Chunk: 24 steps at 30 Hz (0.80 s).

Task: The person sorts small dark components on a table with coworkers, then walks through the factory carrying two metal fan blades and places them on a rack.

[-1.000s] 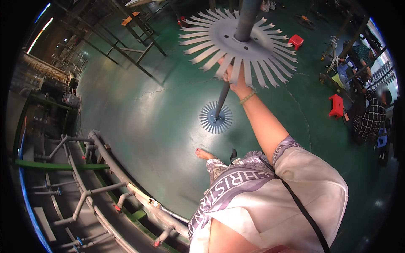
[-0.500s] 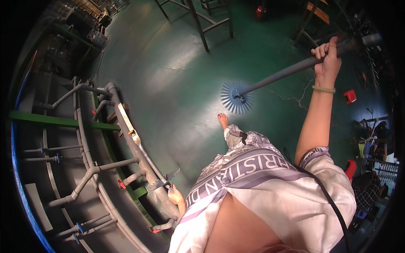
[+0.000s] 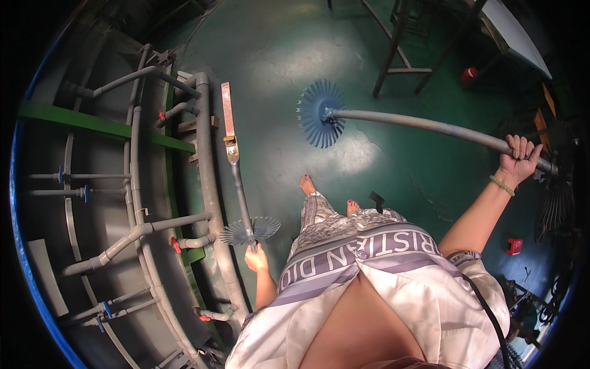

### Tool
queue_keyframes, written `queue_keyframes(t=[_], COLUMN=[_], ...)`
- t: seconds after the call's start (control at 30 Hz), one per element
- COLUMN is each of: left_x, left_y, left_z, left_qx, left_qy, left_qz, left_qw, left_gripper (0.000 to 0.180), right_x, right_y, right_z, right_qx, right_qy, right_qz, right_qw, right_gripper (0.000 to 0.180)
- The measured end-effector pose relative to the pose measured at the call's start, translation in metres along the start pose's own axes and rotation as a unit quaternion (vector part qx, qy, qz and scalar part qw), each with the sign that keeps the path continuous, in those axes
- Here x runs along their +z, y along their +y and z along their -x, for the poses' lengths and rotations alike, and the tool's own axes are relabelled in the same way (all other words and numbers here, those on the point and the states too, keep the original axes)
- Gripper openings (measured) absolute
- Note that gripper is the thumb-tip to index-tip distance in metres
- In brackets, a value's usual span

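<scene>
My right hand point(image 3: 519, 157), out to the right with a bead bracelet on its wrist, is closed round a long grey pole point(image 3: 424, 125). The pole runs left to a blue slotted disc point(image 3: 312, 107) at its far end, held above the floor; a second finned disc point(image 3: 556, 206) shows dimly near my grip. Low on the left, my left hand point(image 3: 255, 258) grips the lower end of a metal rod point(image 3: 241, 197), just below its grey finned disc point(image 3: 265, 228). A flat copper-coloured bar point(image 3: 227, 111) is fixed to the rod's upper end. The left fingers are partly hidden.
At left stands a grey tank point(image 3: 101, 240) with pipes point(image 3: 212, 166), red and blue valves and a green beam point(image 3: 92, 123). A metal frame point(image 3: 399, 52), a pale tabletop point(image 3: 516, 34) and red objects point(image 3: 514, 246) lie ahead and right. The green floor point(image 3: 258, 37) is cracked.
The right hand has lowered and swung outward, levelling the pole; its blue disc has moved left and up in view. The left rod stands more upright, farther from the tank. Both feet now show.
</scene>
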State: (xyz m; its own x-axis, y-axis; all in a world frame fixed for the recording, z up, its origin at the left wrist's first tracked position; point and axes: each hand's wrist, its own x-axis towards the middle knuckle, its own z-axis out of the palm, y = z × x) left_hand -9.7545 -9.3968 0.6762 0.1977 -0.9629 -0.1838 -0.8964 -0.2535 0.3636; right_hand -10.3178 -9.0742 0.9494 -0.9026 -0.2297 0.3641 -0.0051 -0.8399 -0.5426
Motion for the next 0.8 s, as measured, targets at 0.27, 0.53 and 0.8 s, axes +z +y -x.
queue_keyframes(t=[0.27, 0.53, 0.8], left_x=[0.04, 0.03, 0.024], left_y=[0.089, 0.177, 0.323], left_z=[-0.143, -0.305, -0.404], left_qx=[-0.012, 0.042, 0.136], left_qy=[0.045, -0.017, 0.035], left_qz=[-0.021, 0.026, 0.071], left_qw=[0.999, 0.999, 0.987], left_gripper=[0.036, 0.04, 0.039], right_x=[0.025, 0.163, 0.235], right_y=[0.143, 0.292, 0.389], right_z=[-0.101, -0.19, -0.27], right_qx=[0.016, -0.026, -0.108], right_qy=[-0.095, 0.007, 0.233], right_qz=[-0.047, -0.012, 0.104], right_qw=[0.994, 1.0, 0.961], right_gripper=[0.044, 0.042, 0.039])
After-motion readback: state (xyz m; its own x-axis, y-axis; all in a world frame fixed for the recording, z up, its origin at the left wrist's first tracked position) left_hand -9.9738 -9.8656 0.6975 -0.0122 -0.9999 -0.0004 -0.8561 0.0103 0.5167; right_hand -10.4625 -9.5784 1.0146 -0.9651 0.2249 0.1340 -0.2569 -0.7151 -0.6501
